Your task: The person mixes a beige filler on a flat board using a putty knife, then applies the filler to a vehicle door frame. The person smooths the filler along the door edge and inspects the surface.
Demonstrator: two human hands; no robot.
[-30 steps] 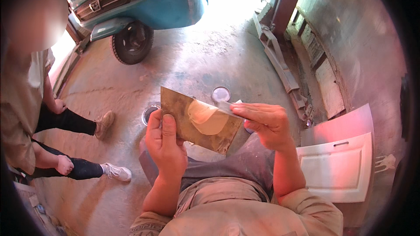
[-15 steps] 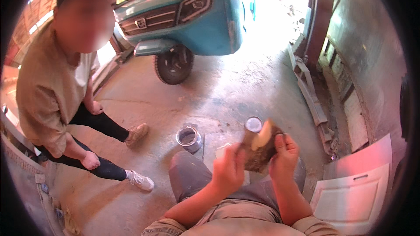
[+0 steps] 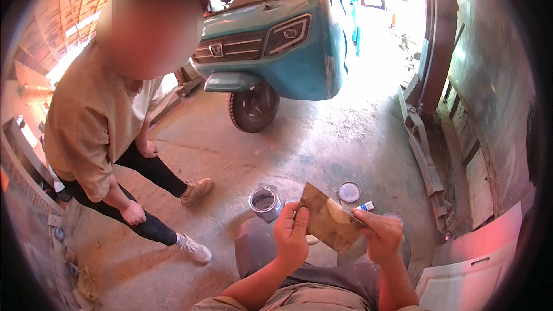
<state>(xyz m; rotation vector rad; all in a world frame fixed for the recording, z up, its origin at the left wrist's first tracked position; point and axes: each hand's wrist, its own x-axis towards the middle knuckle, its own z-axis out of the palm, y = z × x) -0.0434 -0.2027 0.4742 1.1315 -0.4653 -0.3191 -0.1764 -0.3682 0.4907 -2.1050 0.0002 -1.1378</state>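
My left hand (image 3: 291, 236) grips a brown rectangular board (image 3: 325, 230) by its left side, thumb on top. A patch of beige paste (image 3: 337, 212) lies on the board's right part. At its right corner my right hand (image 3: 381, 236) pinches a thin pale scraper (image 3: 354, 211) against the board. Beyond the board are an open metal can (image 3: 264, 204) with dark grey contents, a round lid (image 3: 348, 192) and a small white-and-blue tube (image 3: 365, 206). Another round container (image 3: 395, 217) is partly hidden behind my right hand.
A person (image 3: 98, 121) in a tan top and black trousers stands bent forward at my left. A blue three-wheeled vehicle (image 3: 305, 69) stands ahead. A metal beam (image 3: 423, 161) runs along the right side, near a white door panel (image 3: 461, 285) and a leaning metal sheet.
My view has lifted, showing more of the vehicle and person. The board was tilted and blurred in between; now it is flatter again, with the scraper at its right corner.
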